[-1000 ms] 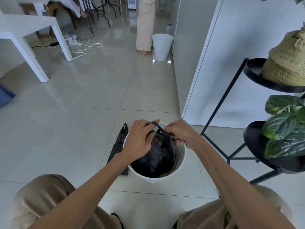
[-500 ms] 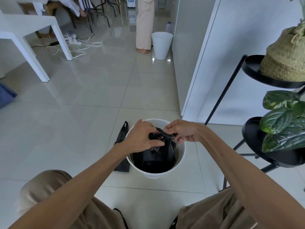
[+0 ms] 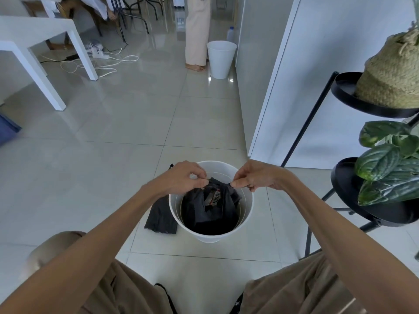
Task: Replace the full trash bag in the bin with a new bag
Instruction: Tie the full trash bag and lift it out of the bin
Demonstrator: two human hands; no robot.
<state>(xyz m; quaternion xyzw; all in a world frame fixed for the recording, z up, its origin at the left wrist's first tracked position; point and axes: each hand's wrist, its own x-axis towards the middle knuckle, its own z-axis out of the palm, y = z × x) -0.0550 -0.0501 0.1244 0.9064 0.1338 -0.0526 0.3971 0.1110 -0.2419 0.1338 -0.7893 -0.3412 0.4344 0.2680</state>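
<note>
**Black bag pinched at both ears over the white bin**

Pale glossy floor tiles [image 3: 127, 123] run under a white bin [image 3: 246, 214] at 6 o'clock. Inside sits the full trash bag [image 3: 204, 214], black, crinkled, with a printed packet showing through its mouth. The left hand [image 3: 181, 177] and right hand [image 3: 256, 176] each pinch a bag ear, fingers closed on plastic. A folded black bag [image 3: 161, 217] lies touching the bin at its 9 o'clock.

We are in a home's living area. Glossy pale floor tiles [image 3: 127, 123] run throughout. A white table [image 3: 34, 35] stands left, with a power strip [image 3: 99, 54] and loose cables beneath. A black plant stand [image 3: 371, 105] on the right carries a woven basket [image 3: 390, 73] and leafy plant [image 3: 385, 164]. A barefoot person [image 3: 197, 32] stands beyond.
</note>
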